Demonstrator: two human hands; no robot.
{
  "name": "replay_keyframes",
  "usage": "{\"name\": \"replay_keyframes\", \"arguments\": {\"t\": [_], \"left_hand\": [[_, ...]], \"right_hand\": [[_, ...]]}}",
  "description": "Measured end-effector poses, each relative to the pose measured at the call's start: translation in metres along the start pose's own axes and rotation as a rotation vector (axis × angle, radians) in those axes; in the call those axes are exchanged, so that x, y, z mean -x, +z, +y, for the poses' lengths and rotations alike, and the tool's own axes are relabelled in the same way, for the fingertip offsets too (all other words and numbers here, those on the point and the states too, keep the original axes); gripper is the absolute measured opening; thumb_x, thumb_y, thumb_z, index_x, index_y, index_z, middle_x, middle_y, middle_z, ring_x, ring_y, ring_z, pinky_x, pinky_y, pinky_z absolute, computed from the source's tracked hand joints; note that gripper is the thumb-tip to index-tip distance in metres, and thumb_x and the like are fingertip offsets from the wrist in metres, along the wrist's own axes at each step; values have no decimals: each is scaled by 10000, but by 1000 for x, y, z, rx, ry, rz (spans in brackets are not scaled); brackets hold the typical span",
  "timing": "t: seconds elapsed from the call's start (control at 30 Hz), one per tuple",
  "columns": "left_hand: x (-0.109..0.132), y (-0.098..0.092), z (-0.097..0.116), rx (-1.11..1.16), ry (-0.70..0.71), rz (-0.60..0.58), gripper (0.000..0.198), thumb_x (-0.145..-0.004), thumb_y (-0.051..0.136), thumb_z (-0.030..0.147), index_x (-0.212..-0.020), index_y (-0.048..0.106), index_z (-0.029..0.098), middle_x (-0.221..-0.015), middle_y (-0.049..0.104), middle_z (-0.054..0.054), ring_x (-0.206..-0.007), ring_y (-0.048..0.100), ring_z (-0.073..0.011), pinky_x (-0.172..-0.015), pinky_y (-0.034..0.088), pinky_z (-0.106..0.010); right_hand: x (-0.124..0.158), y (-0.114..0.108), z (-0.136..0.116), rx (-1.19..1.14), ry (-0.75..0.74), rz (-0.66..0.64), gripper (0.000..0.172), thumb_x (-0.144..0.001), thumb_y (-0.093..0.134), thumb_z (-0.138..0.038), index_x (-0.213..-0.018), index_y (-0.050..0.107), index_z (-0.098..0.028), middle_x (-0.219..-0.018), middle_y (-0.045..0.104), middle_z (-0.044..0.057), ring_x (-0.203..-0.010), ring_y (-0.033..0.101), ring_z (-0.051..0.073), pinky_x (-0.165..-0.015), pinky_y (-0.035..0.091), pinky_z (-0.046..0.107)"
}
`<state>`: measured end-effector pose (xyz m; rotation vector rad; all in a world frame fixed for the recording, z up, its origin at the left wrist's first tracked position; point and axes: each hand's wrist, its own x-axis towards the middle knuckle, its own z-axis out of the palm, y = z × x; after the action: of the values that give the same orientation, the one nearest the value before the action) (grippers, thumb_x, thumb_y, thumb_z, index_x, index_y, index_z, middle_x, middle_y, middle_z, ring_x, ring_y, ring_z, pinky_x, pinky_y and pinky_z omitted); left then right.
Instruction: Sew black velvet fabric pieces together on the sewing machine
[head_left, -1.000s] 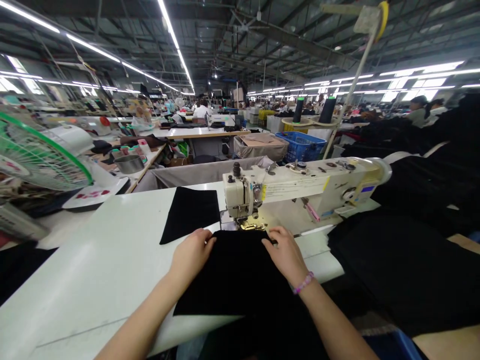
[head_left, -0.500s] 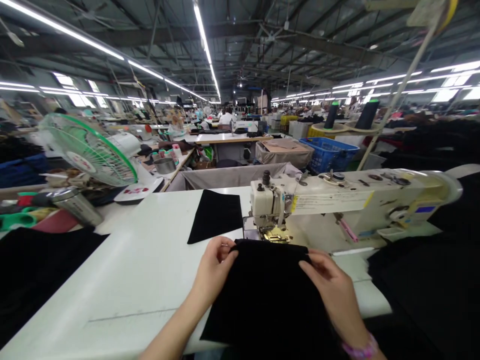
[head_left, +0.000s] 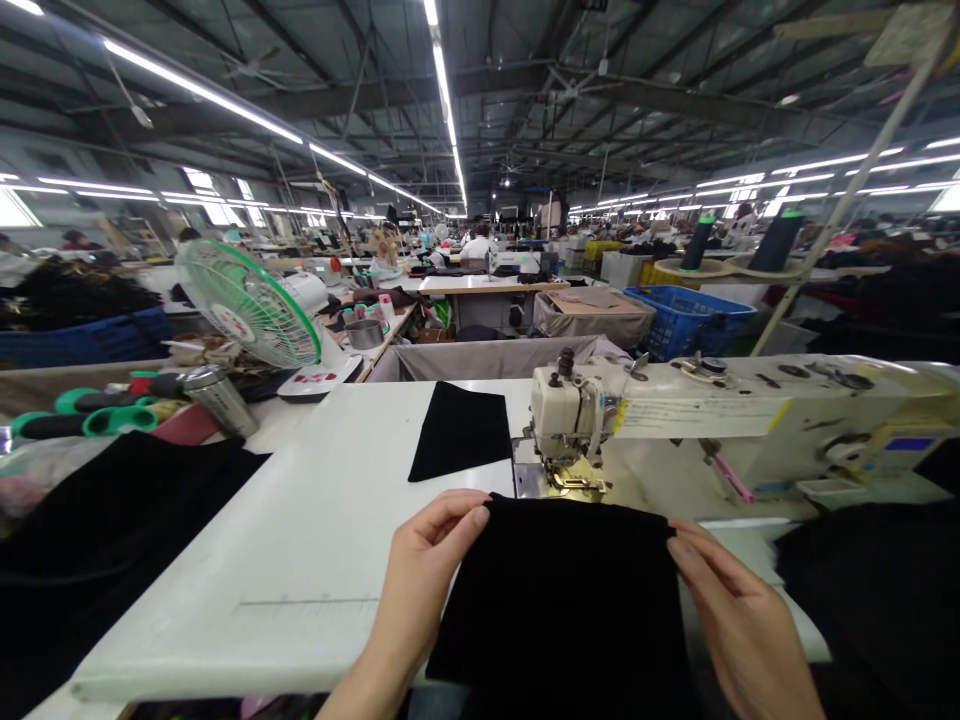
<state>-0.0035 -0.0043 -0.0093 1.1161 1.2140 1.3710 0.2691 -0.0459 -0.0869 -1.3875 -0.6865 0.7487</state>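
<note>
Both of my hands hold a piece of black cloth (head_left: pixel 570 590) by its far corners, just in front of the sewing machine (head_left: pixel 720 420). My left hand (head_left: pixel 431 565) pinches the left corner between thumb and fingers. At the right corner, my right hand (head_left: pixel 739 615) grips the cloth with its fingers closed on the edge. The cloth's far edge lies a little short of the brass presser foot (head_left: pixel 574 482). A second, smaller black piece (head_left: pixel 461 430) lies flat on the white table (head_left: pixel 300 540) to the left of the machine head.
A heap of black fabric (head_left: pixel 97 530) covers the table's left end, another heap (head_left: pixel 877 600) lies at the right. A green-rimmed fan (head_left: pixel 244 305), a steel bottle (head_left: pixel 217 400) and green-handled scissors (head_left: pixel 82 420) stand at the back left. Two thread cones (head_left: pixel 772 240) and a blue crate (head_left: pixel 690 320) are behind the machine.
My hands went from lying on the cloth at the presser foot to pinching its far corners and drawing it back toward me. The view has swung to the left.
</note>
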Motion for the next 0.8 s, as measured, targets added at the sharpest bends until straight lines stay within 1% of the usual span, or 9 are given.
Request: {"name": "replay_keyframes", "arguments": {"t": [0.1, 0.17, 0.23, 0.33, 0.43, 0.53, 0.7, 0.77, 0.8], "left_hand": [[1, 1, 0, 23, -52, 61, 226, -628, 866, 362, -769, 794, 200, -899, 772, -61, -904, 684, -232, -856, 541, -306], [0, 2, 1, 29, -70, 76, 248, -611, 874, 362, -771, 786, 194, -862, 766, -55, -856, 675, -213, -813, 539, -288], [0, 3, 1, 34, -63, 78, 246, -612, 876, 360, -758, 778, 189, -845, 759, -49, -830, 664, -197, -794, 532, -274], [-1, 4, 1, 37, -58, 79, 241, -618, 876, 358, -743, 767, 184, -822, 746, -41, -802, 650, -183, -765, 522, -263], [-2, 4, 0, 29, -62, 66, 267, -620, 878, 375, -753, 761, 175, -805, 738, -37, -784, 647, -174, -755, 519, -255], [-5, 2, -2, 28, -57, 68, 293, -591, 900, 371, -752, 747, 181, -786, 730, -16, -800, 655, -161, -780, 524, -229], [-16, -8, -12, 101, -91, 108, 337, -504, 949, 278, -696, 675, 231, -788, 724, 61, -864, 671, -117, -810, 535, -131], [-19, -12, -17, 89, -81, 110, 352, -500, 949, 261, -705, 663, 255, -789, 728, 90, -886, 678, -104, -827, 532, -99], [-19, -13, -18, 64, -66, 107, 345, -515, 942, 277, -712, 659, 272, -795, 732, 101, -904, 684, -111, -827, 543, -106]], "right_hand": [[6, 2, -9, -41, 23, 51, 460, -529, 892, -524, -867, 813, -222, -1099, 776, 82, -1127, 674, 319, -940, 565, 334], [10, 4, -16, -61, 29, 77, 468, -497, 898, -519, -843, 811, -216, -1039, 788, 89, -1083, 695, 323, -859, 599, 316], [12, 6, -22, -70, 31, 85, 471, -466, 905, -510, -820, 809, -214, -991, 793, 93, -1035, 712, 323, -799, 615, 305], [12, 6, -25, -94, 26, 87, 454, -455, 912, -499, -800, 808, -222, -968, 794, 86, -990, 721, 307, -758, 616, 290], [9, 6, -24, -105, 16, 73, 419, -488, 914, -481, -800, 808, -221, -945, 793, 77, -955, 721, 289, -774, 604, 295], [9, 8, -27, -95, -27, 23, 355, -561, 898, -468, -792, 802, -215, -887, 788, 69, -862, 719, 260, -795, 590, 326], [8, 16, -41, -108, -101, -68, 249, -684, 848, -425, -790, 777, -211, -827, 770, 47, -804, 700, 221, -793, 571, 333], [8, 18, -44, -122, -112, -77, 244, -704, 836, -418, -793, 766, -202, -807, 759, 43, -789, 691, 211, -773, 566, 323], [8, 19, -44, -131, -116, -79, 243, -711, 833, -416, -791, 759, -199, -799, 752, 41, -782, 685, 207, -763, 563, 317]]}}
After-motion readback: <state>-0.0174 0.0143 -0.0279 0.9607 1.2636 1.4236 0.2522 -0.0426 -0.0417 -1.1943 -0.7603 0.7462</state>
